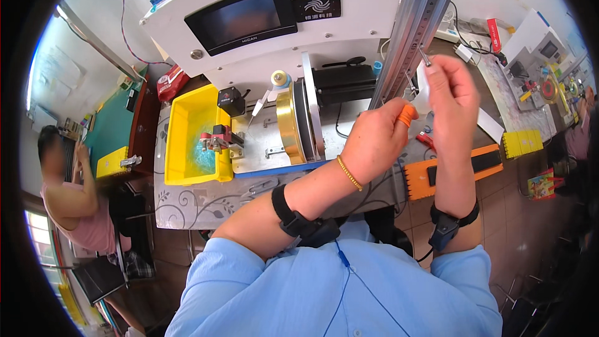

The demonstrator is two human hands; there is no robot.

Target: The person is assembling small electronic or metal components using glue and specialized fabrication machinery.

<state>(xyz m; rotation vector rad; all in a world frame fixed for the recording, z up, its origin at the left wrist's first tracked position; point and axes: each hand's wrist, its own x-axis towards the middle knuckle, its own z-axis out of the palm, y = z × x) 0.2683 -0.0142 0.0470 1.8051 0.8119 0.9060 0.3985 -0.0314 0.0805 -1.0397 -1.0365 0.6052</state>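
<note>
My left hand (374,142), a yellow beaded bracelet at its wrist, is closed in a pinch beside the upright metal rail. An orange finger cover (408,114) shows on one fingertip; what the fingers hold is hidden. Higher and to the right, my right hand (455,95) pinches a thin metal rod (425,57) between thumb and fingers, close against the rail (409,40) with its ruler scale. Left of my hands stands the machine's gold-coloured drum (288,126) with a black rim. Some small metal fittings on the rail show between the hands.
A yellow bin (181,126) with bluish thin material stands left of the drum. An orange tray (417,182) lies beneath my right forearm, near red-handled pliers (426,141). Above is a white panel with a screen (243,19). A person (75,193) sits at a green-topped table at left.
</note>
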